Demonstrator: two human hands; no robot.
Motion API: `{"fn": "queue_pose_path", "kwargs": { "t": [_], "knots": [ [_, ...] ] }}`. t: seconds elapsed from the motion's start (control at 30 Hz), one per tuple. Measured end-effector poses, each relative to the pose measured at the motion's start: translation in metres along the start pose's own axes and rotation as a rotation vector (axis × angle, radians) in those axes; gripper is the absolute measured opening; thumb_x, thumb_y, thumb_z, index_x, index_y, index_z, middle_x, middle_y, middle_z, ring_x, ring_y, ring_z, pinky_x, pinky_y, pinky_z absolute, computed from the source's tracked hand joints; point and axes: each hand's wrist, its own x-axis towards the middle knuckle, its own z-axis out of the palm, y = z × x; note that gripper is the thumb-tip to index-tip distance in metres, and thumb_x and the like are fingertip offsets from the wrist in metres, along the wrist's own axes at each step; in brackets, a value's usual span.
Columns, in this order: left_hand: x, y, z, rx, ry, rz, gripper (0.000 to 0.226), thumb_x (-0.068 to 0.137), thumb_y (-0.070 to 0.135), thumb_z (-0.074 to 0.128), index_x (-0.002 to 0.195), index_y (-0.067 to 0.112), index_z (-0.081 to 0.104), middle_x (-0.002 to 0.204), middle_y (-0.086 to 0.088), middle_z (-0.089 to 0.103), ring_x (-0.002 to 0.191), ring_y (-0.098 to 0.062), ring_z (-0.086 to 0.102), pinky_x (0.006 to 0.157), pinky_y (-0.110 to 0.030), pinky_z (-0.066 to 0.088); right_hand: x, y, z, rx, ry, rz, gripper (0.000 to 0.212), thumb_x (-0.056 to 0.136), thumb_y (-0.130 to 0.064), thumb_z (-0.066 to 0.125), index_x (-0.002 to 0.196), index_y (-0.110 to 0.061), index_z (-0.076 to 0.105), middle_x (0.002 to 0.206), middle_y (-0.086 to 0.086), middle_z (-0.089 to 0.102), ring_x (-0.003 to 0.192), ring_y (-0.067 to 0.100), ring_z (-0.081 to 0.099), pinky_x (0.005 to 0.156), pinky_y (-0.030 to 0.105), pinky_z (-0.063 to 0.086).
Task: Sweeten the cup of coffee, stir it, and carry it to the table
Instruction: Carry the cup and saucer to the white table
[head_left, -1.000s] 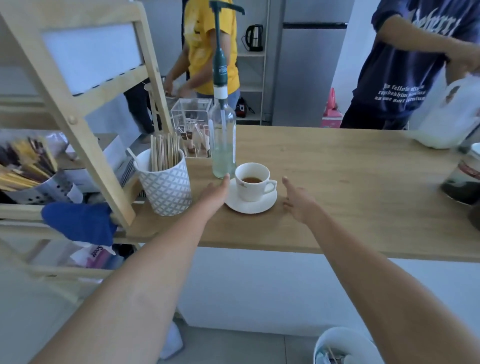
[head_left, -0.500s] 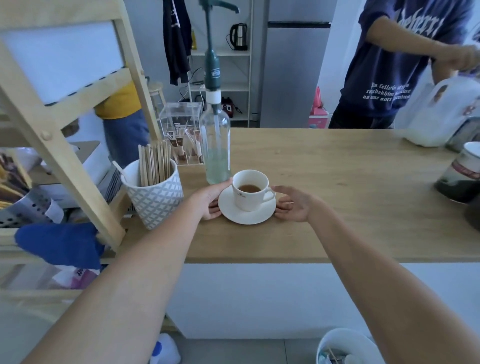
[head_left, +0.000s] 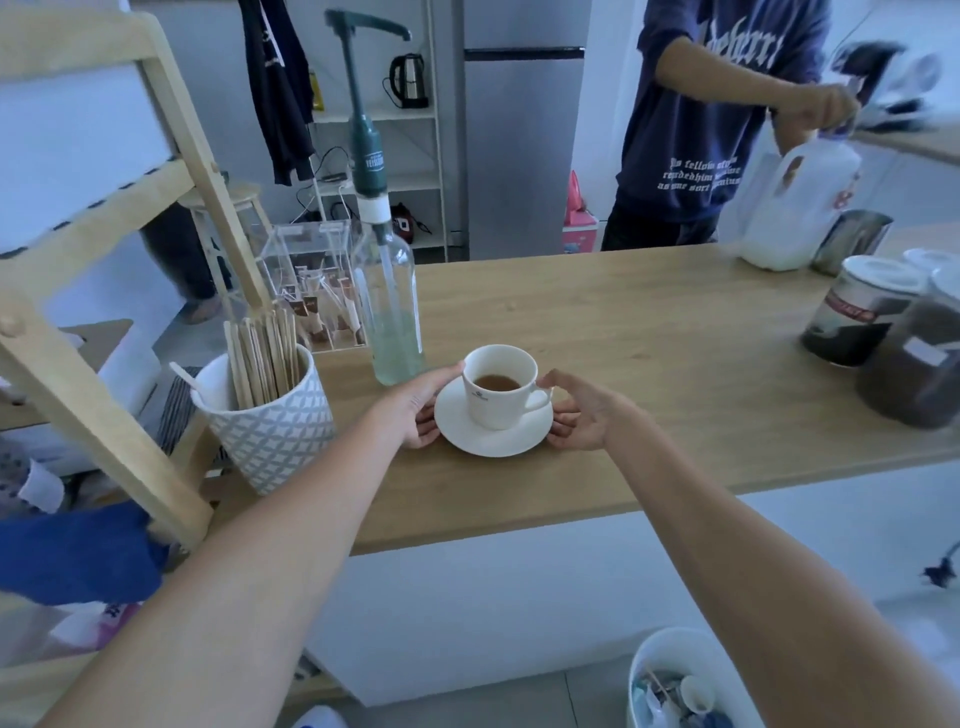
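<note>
A white cup (head_left: 500, 400) with a little brown coffee stands on a white saucer (head_left: 493, 439) on the wooden counter (head_left: 649, 364). My left hand (head_left: 415, 410) grips the saucer's left rim, thumb on top and fingers under the edge. On the right rim sits my right hand (head_left: 582, 415), its thumb touching the cup's handle. Just behind the cup stands a clear syrup bottle (head_left: 387, 306) with a tall green pump. A patterned white pot (head_left: 270, 431) holding several wooden stir sticks is to the left.
A clear box of sachets (head_left: 311, 291) sits behind the pot. Dark jars (head_left: 878, 332) crowd the counter's right end. Across the counter a person in a navy shirt (head_left: 711, 119) holds a white jug (head_left: 795, 208). A wooden shelf frame (head_left: 93, 405) rises at left; a white bin (head_left: 685, 680) stands on the floor.
Both hands came in from either side and took hold of the saucer's rim. The view has shifted closer and slightly left; the cup stays on the counter.
</note>
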Motion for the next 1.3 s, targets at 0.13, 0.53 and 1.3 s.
{"fn": "queue_pose_path", "kwargs": {
  "t": [0.13, 0.53, 1.3],
  "knots": [
    [-0.006, 0.005, 0.036, 0.014, -0.101, -0.01, 0.044, 0.075, 0.042, 0.077, 0.081, 0.005, 0.054, 0.085, -0.005, 0.054, 0.077, -0.017, 0.054, 0.093, -0.034, 0.046, -0.022, -0.004, -0.031, 0.091, 0.026, -0.035, 0.049, 0.071, -0.013, 0.069, 0.114, 0.003, 0.051, 0.094, 0.013, 0.059, 0.081, 0.025, 0.064, 0.084, 0.034, 0.054],
    [-0.047, -0.022, 0.212, 0.175, -0.492, -0.064, 0.069, 0.071, 0.037, 0.08, 0.119, -0.003, 0.049, 0.106, -0.013, 0.059, 0.092, -0.026, 0.06, 0.087, -0.038, 0.049, -0.131, 0.006, -0.191, 0.218, 0.248, -0.136, 0.049, 0.067, -0.017, 0.067, 0.112, 0.0, 0.056, 0.095, 0.009, 0.063, 0.082, 0.023, 0.064, 0.072, 0.028, 0.054],
    [-0.308, -0.261, 0.603, 0.625, -1.026, -0.21, 0.072, 0.074, 0.026, 0.08, 0.122, -0.01, 0.042, 0.115, -0.021, 0.063, 0.097, -0.032, 0.064, 0.075, -0.042, 0.055, -0.452, 0.184, -0.554, 0.69, 0.758, -0.319, 0.065, 0.071, -0.017, 0.067, 0.13, 0.002, 0.048, 0.095, 0.011, 0.063, 0.078, 0.023, 0.063, 0.061, 0.03, 0.051]
  ]
}}
